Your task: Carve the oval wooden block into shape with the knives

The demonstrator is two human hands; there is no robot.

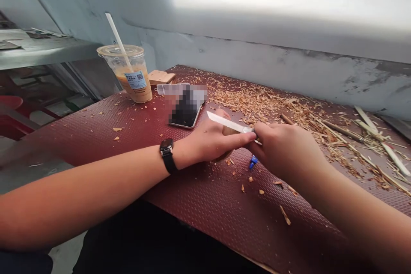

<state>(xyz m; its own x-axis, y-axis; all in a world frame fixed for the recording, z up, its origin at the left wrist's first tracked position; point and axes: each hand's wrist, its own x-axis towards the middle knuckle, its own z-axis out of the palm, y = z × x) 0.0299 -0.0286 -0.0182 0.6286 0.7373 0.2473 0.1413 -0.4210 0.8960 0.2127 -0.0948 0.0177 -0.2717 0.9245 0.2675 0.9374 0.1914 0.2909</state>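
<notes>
My right hand (285,147) is closed around a utility knife, its long pale blade (226,122) pointing left across my left hand. The knife's handle is mostly hidden in the fist. My left hand (212,137), with a black watch (167,154) on its wrist, is curled under the blade around a small piece that looks like wood (228,131), largely covered by fingers and blade. The left thumb reaches over to the right hand at the blade's base. Just below the right hand shows a blue tip (253,162); I cannot tell what it belongs to.
Wood shavings (257,105) and thin sticks (340,130) cover the far right of the dark red table (128,137). A phone (186,111) lies beyond my left hand. Farther left stand an iced drink cup with a straw (136,81) and a wooden block (161,77). A wall (224,53) borders the back.
</notes>
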